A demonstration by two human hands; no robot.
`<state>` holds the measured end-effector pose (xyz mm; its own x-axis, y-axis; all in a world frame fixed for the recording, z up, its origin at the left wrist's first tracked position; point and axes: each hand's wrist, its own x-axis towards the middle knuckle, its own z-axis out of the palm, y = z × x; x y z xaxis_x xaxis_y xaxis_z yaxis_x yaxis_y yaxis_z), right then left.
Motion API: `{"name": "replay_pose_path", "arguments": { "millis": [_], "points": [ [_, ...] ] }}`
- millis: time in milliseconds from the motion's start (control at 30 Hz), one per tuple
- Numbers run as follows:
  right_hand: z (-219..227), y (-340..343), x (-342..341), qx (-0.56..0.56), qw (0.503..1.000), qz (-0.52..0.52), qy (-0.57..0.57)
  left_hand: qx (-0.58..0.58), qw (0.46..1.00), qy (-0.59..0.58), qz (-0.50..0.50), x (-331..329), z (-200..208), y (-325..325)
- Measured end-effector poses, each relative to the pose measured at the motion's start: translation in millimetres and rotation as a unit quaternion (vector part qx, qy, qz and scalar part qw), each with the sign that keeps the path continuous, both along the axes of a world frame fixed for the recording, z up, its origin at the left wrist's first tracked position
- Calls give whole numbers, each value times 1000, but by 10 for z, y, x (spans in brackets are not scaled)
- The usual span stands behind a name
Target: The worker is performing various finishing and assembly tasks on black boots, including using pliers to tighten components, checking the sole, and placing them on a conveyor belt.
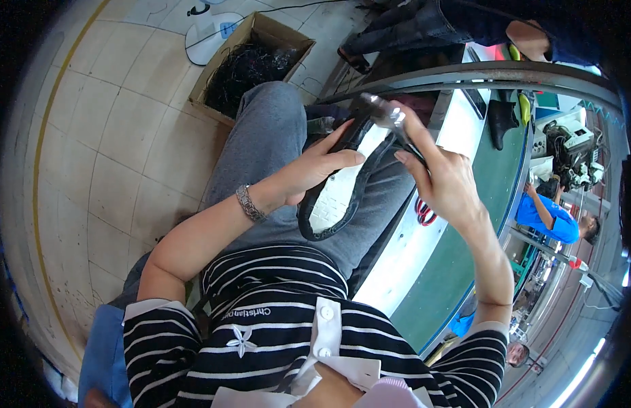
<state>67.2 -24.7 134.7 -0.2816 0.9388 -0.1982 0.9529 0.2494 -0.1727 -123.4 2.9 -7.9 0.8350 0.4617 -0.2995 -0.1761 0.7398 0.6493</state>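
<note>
A black shoe upper [307,216] lies bottom up over my lap, its edge folded around a white insole board [334,197]. My left hand [322,166] is wrapped around the shoe's left side, thumb pressed on the white bottom and fingers along the black edge. At the shoe's far end, my right hand [441,173] grips a dark-handled hand tool with a shiny metal head [383,110]. Motion blurs the head, so its exact kind is unclear. It is over or against the far end of the shoe; contact cannot be made out.
A cardboard box [201,85] of black scraps sits on the tiled floor beyond my knee. To my right runs a green conveyor belt [434,292] with a white ledge [390,272], carrying a black boot [500,122]. A metal rail [479,76] crosses ahead; other people are nearby.
</note>
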Motion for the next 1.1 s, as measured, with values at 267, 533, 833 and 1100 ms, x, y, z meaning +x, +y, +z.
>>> {"name": "replay_pose_path", "arguments": {
  "millis": [267,533,833,1100],
  "points": [
    [-56,-130,-71,-109,990,15,-90,-14,999,11,-46,-34,-2,82],
    [-211,-277,-67,-134,990,-15,-27,0,998,-13,-58,-10,-80,1],
    [-62,-350,-205,-156,984,-26,-77,-20,996,-39,-77,-63,-176,-122],
    [202,-595,-281,-158,974,43,-156,-147,971,-186,25,-175,-220,-403]
  ]
}}
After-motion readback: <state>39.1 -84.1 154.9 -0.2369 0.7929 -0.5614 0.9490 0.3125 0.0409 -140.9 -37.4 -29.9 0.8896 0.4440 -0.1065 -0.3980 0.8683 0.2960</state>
